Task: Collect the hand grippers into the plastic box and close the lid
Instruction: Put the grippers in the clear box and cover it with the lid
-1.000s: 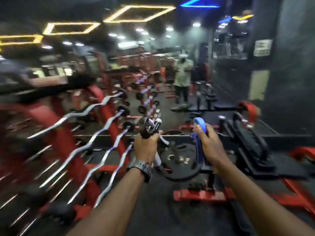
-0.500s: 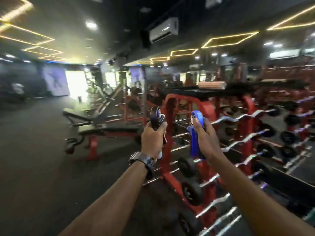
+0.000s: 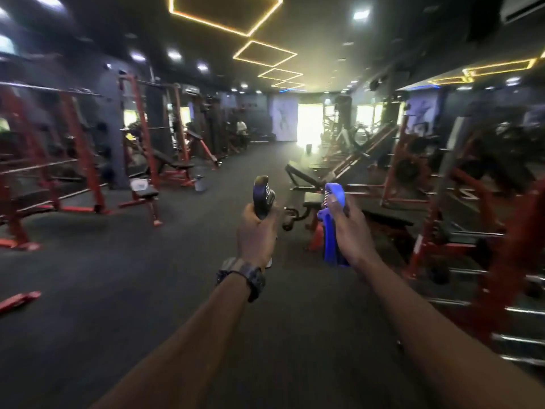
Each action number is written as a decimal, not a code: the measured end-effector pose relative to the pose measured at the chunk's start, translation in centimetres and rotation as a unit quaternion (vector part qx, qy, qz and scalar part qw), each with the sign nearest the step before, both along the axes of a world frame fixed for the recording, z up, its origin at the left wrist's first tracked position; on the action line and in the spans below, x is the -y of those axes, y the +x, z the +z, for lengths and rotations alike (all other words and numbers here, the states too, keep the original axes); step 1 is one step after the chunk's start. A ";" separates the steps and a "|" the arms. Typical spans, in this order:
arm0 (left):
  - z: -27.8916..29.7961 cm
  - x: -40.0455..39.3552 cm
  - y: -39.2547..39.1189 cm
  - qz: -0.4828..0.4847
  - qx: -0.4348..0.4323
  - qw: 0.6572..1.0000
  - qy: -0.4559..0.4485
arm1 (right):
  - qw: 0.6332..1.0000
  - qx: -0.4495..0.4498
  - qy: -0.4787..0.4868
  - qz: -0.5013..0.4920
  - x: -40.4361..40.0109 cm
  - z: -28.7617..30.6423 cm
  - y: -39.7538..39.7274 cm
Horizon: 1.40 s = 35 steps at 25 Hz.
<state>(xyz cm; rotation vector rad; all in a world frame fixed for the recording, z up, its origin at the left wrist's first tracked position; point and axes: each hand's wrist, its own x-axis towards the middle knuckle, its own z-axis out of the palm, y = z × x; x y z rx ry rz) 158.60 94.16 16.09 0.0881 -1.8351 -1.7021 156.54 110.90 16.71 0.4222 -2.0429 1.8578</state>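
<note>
My left hand point(image 3: 257, 236) is closed around a black hand gripper point(image 3: 263, 196) with a metal spring, held upright at chest height; a dark watch sits on that wrist. My right hand point(image 3: 351, 231) grips a blue hand gripper point(image 3: 331, 228), also upright, its spring near my thumb. Both hands are side by side in the middle of the view, arms stretched forward. No plastic box is in view.
A dark rubber floor point(image 3: 147, 276) runs ahead as a long aisle. Red squat racks point(image 3: 85, 160) line the left side. Benches point(image 3: 318, 178) and red machines point(image 3: 460, 208) stand on the right. A person point(image 3: 241, 128) is far back on the left.
The view has swung left, from the barbell and dumbbell racks to the long open aisle. Both hands keep the same hold on their grippers in front of me.
</note>
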 end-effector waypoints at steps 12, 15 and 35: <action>0.8 14.7 -13.9 0.170 0.007 0.985 0.025 | 0.983 -0.008 0.025 0.181 17.6 -0.3 -24.0; -0.3 19.2 -18.4 0.197 0.017 0.980 0.006 | 0.979 -0.011 0.031 0.203 22.7 -1.2 -29.4; -1.0 56.8 -71.0 0.258 0.044 0.965 -0.008 | 0.971 -0.024 0.057 0.233 59.3 -1.9 -83.2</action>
